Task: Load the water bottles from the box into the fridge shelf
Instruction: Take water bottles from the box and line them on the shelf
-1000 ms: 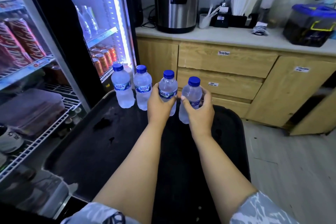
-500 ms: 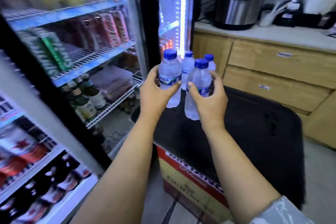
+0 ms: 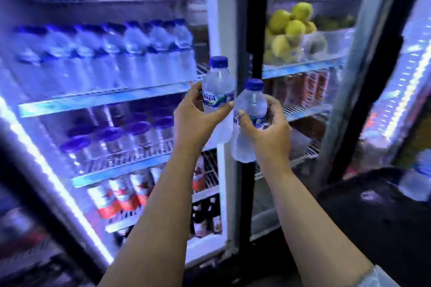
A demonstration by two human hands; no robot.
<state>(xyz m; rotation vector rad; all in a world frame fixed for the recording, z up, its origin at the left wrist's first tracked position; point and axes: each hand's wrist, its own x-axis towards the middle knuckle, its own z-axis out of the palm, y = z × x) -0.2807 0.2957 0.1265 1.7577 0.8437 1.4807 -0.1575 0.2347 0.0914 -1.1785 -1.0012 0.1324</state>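
My left hand [image 3: 198,116] grips a small clear water bottle [image 3: 218,91] with a blue cap and an AQUA label, held upright in front of the open fridge. Beside it my right hand [image 3: 268,128] grips a second blue-capped water bottle [image 3: 249,105], slightly lower and touching the first. Both bottles hang in the air near the fridge's centre post. To their left runs a fridge shelf [image 3: 105,98] with a row of several water bottles [image 3: 116,53]; its right end near my left hand shows bare wire.
A lower shelf [image 3: 121,168] holds more capped bottles, and red cans [image 3: 121,191] stand below it. The right fridge compartment holds yellow-green fruit [image 3: 289,28] and cans. A black surface [image 3: 384,221] with a blurred water bottle [image 3: 417,179] sits at the right.
I lifted both bottles off the black surface and swung them left and up. The view turned from the counter to the fridge shelves.
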